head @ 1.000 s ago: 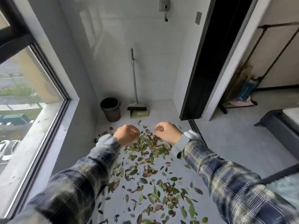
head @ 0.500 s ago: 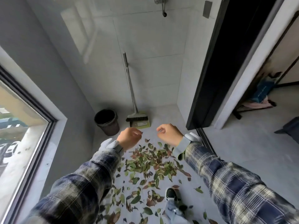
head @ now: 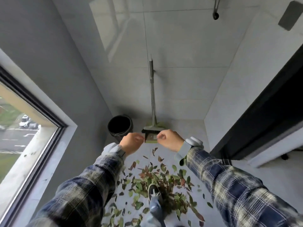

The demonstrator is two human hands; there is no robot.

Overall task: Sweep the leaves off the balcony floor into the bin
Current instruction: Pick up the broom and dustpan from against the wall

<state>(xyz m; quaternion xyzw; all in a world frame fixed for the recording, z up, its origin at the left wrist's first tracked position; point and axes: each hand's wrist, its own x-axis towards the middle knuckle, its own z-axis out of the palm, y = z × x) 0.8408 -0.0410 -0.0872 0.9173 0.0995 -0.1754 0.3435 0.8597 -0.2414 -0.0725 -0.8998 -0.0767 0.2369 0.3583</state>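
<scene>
The dry green and reddish leaves (head: pixel 155 179) are lying scattered and heaped on the pale grey balcony floor (head: pixel 185 128), well short of the round dark plastic bin (head: pixel 115 135), which is standing in the corner just beside the grey-handled broom (head: pixel 152 95) that is leaning against the glossy white tiled wall (head: pixel 180 54). The left grip (head: pixel 131 142) and the right grip (head: pixel 170 140) are both hovering in front of the pale green dustpan (head: pixel 151 138) at the broom's foot, each loosely clenched on nothing, so the tool is sitting untouched. The likeliest trouble is coming from the dark shoe (head: pixel 153 191), which is planting itself in the thick of the pile: it is probably crushing leaves into crumbs that are harder to gather, it could be kicking them outward, and loose leaves on smooth flooring are making for a slippery step. A hasty grab could also be sending the broom sliding sideways along the slick tile, perhaps tipping the bin next to it, since only the lean seems to be propping it up. Wide strokes later could be pushing leaves towards the black door frame (head: pixel 262 120) on the right and into the room beyond. As for writing, a pale label is showing on the dustpan between the two grips, but it is too small to read, and no brand is showing anywhere else.
</scene>
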